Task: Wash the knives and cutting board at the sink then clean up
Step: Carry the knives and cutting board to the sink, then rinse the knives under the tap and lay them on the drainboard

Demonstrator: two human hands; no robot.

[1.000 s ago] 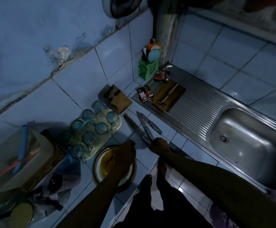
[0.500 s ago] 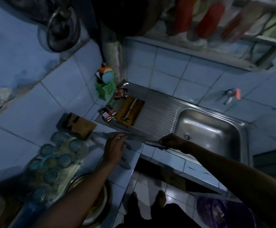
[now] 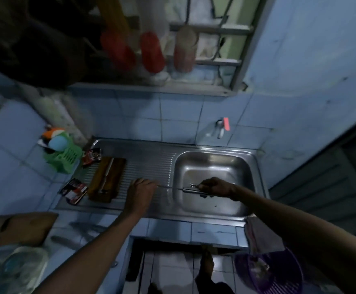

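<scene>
I hold a long knife (image 3: 172, 188) level over the steel sink (image 3: 213, 166). My right hand (image 3: 214, 187) grips its handle above the basin. My left hand (image 3: 140, 188) pinches the blade's tip over the ribbed drainboard (image 3: 149, 166). A brown wooden cutting board (image 3: 100, 183) lies on the drainboard's left end with a steel knife (image 3: 107, 176) on top. Two more knives (image 3: 81, 232) rest on the tiled counter at lower left, next to a wooden knife block (image 3: 22, 228) lying on its side.
A tap (image 3: 220, 128) juts from the tiled wall behind the basin. A green caddy (image 3: 65, 158) with sponges stands left of the drainboard, with small packets (image 3: 75, 189) nearby. A cloth (image 3: 261, 234) hangs off the counter's front edge. Glasses (image 3: 9, 266) fill the lower left corner.
Both hands carried the long knife from the tiled counter rightward to above the sink. My view swung right and up, bringing the basin to the middle.
</scene>
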